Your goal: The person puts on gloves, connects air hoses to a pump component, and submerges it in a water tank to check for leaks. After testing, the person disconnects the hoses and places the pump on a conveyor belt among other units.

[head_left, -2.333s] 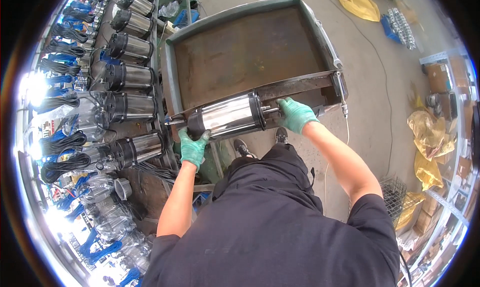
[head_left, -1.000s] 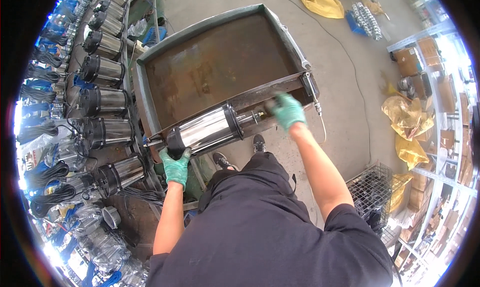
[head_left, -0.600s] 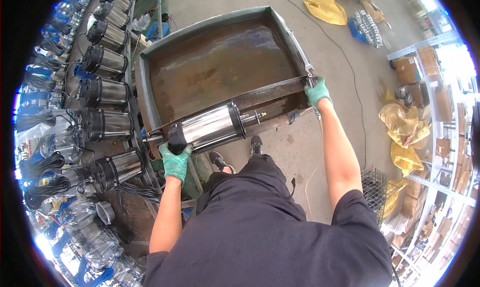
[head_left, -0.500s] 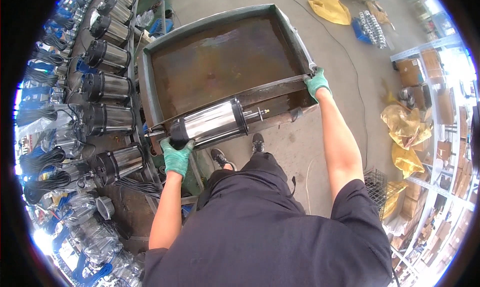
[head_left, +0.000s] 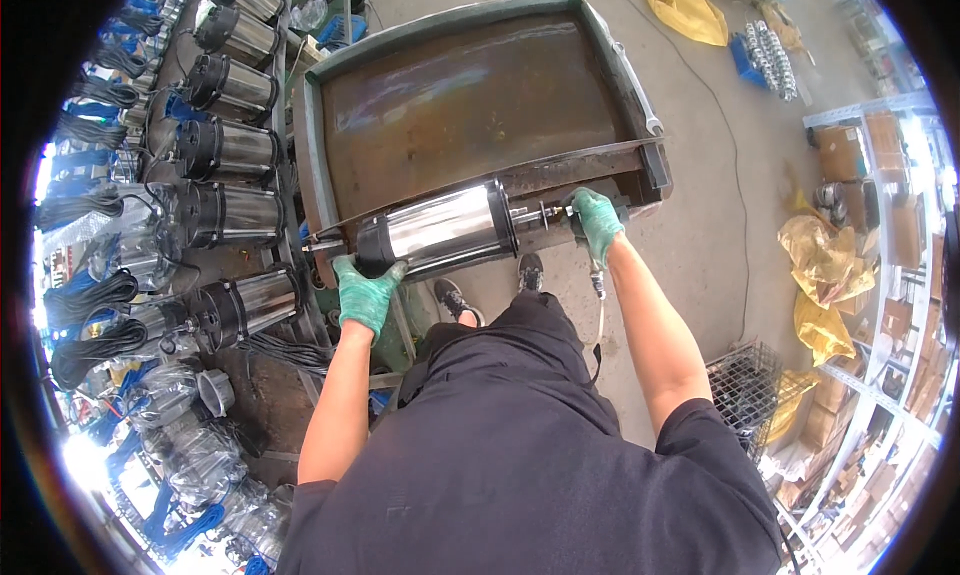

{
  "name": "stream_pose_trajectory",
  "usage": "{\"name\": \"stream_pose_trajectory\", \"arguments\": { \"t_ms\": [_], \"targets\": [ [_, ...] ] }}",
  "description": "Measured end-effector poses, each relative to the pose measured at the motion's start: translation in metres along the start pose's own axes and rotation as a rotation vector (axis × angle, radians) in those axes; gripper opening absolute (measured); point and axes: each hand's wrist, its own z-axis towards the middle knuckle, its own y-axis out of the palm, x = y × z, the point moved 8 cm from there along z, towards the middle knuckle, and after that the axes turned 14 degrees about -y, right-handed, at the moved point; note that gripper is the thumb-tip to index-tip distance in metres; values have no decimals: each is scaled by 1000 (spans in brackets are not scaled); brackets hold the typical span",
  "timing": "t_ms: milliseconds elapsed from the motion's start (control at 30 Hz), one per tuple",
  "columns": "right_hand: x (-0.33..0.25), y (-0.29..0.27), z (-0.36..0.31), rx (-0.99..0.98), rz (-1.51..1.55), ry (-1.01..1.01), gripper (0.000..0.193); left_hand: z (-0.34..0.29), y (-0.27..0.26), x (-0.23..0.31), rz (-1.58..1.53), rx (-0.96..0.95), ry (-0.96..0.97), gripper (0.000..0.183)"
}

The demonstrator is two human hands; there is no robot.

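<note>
Weight is your worry: the shiny steel cylindrical pump motor (head_left: 440,233) lies across the near rail of the rusty green-rimmed metal tray (head_left: 312,145), and it could roll off toward your feet. Your green-gloved left hand (head_left: 365,290) is wrapped around its black end cap at the left; your green-gloved right hand (head_left: 598,222) is closed around the thin shaft end at the right. That narrow grip may slip if the body tilts.

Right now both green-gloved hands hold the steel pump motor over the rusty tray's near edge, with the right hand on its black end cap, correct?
Not quite. In the head view the left hand grips the black end cap of the steel pump motor; the right hand is at its shaft end, over the rusty tray.
</note>
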Motion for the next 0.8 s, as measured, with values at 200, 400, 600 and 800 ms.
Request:
{"name": "stream_pose_trajectory", "arguments": {
  "t_ms": [200,400,600,800],
  "targets": [
    [3,13,9,3,147,84,17,3,-2,1,46,-11,11,74],
    [8,16,12,31,101,96,18,-4,-4,8,14,-1,16,76],
    [7,20,14,58,144,146,19,-3,-5,9,72,63,36,74],
    [10,20,12,85,92,160,19,-4,-6,6,61,36,29,73]
  ]
}}
